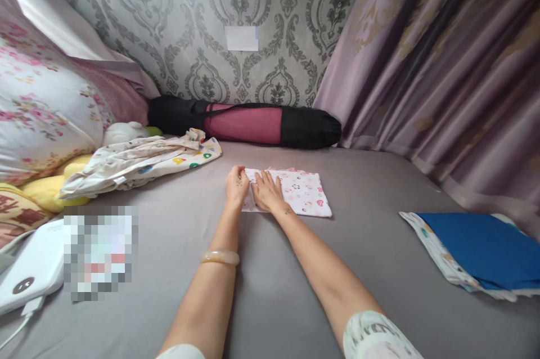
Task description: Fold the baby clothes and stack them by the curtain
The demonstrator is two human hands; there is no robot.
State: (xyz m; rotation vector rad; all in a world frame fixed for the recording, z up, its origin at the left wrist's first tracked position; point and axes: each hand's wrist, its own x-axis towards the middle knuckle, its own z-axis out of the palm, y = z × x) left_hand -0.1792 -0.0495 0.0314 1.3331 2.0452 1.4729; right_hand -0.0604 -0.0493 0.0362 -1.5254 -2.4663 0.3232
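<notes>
A white folded cloth point(301, 193) with pink and red prints lies flat on the grey bed sheet ahead of me. My left hand point(237, 185) is at the cloth's left edge, its fingers curled closed on that edge; the fingertips are partly hidden. Beside it, my right hand point(267, 191) rests flat on the cloth's left part with fingers stretched out and somewhat spread. A little pink fabric shows along the cloth's far edge.
Rumpled patterned fabric point(147, 162) lies at the left, near a floral pillow point(46, 100). A white power bank point(36, 266) with a cable sits front left, beside a blurred-out item. A long black-and-red bag point(244, 122) lies along the wall. Folded blue fabric point(481, 246) is at the right.
</notes>
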